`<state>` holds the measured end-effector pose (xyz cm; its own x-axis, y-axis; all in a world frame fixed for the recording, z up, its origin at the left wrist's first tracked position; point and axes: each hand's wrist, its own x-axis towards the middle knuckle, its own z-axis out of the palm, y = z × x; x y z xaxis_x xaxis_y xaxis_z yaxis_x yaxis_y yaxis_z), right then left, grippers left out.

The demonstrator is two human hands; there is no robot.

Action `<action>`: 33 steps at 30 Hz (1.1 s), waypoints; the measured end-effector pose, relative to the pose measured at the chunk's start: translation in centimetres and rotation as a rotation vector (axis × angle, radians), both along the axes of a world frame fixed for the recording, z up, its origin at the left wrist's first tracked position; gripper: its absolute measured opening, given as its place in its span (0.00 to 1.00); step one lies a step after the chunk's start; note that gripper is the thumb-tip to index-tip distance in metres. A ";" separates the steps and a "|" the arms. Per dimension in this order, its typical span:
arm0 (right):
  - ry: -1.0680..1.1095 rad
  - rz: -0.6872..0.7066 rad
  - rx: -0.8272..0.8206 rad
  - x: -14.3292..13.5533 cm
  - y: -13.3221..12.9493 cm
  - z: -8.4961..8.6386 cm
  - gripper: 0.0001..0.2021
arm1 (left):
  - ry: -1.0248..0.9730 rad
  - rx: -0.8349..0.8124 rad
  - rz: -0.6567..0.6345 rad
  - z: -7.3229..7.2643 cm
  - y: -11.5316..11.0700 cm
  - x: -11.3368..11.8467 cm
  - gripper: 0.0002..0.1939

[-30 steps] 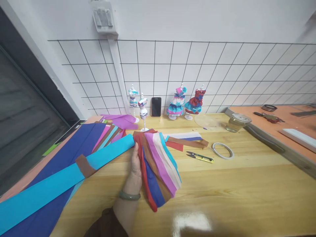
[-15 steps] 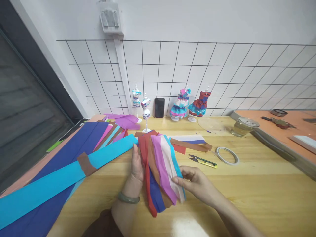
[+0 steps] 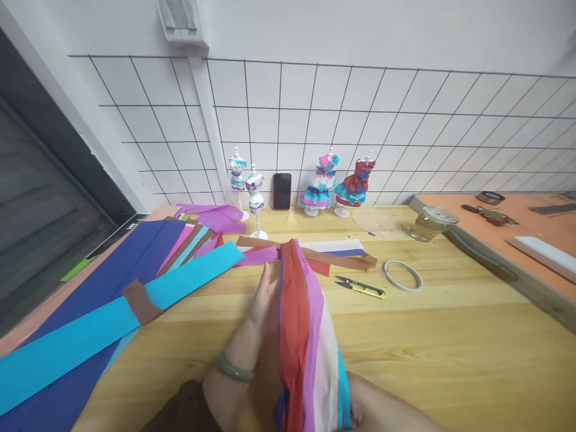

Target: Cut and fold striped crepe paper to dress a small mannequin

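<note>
A bundle of coloured strips [image 3: 294,324], red, purple, white and turquoise with some blue, hangs upright between my hands. My left hand [image 3: 266,297] grips its upper left side, thumb showing and the other fingers hidden behind it; a green bangle [image 3: 234,368] is on that wrist. Low at the bundle's right edge is my right hand [image 3: 355,411], mostly covered by the strips, its fingers not visible. Behind the bundle, a brown strip [image 3: 342,259] and a purple strip [image 3: 258,256] lie on the wooden table [image 3: 427,354].
Turquoise paper [image 3: 76,336] and blue paper [image 3: 108,264] spread at the left. Yellow-handled snips [image 3: 362,288], a tape roll [image 3: 404,276] and a glass jar [image 3: 432,225] stand or lie right. Small dress forms [image 3: 256,201] and a phone [image 3: 282,192] are along the wall.
The bundle has turned and closed up, with red now broad in front. My right hand has moved down and toward me, behind the strips. The camera view has shifted slightly.
</note>
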<state>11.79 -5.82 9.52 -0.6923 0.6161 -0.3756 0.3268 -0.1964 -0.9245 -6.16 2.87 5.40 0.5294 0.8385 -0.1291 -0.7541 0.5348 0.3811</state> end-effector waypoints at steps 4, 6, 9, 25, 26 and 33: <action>0.006 0.145 0.143 -1.1 0.5 -1.1 0.18 | 0.080 -0.045 0.034 -0.4 0.0 0.1 0.31; 0.064 0.189 0.101 -1.3 1.1 -2.1 0.21 | 0.144 -0.098 0.035 -0.4 -0.1 -0.2 0.26; 0.213 0.272 -0.158 -0.5 2.7 -3.5 0.28 | 0.277 -0.171 -0.023 -0.2 0.0 -0.9 0.21; 0.482 -0.583 -0.584 -1.2 18.5 -6.4 0.19 | 0.413 -0.049 0.158 0.0 -0.1 -1.4 0.11; 0.483 -0.612 -0.583 -1.3 19.3 -6.7 0.18 | 0.399 -0.009 0.152 0.1 -0.2 -1.5 0.12; 0.506 -0.799 -0.545 -0.8 22.5 -8.0 0.14 | 0.270 0.138 0.241 -0.2 -0.1 -3.1 0.13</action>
<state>10.97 16.72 1.56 -0.3170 0.7940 -0.5188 -0.4709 -0.6066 -0.6406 -9.26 2.80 5.17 0.2771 0.9540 -0.1141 -0.7147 0.2840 0.6392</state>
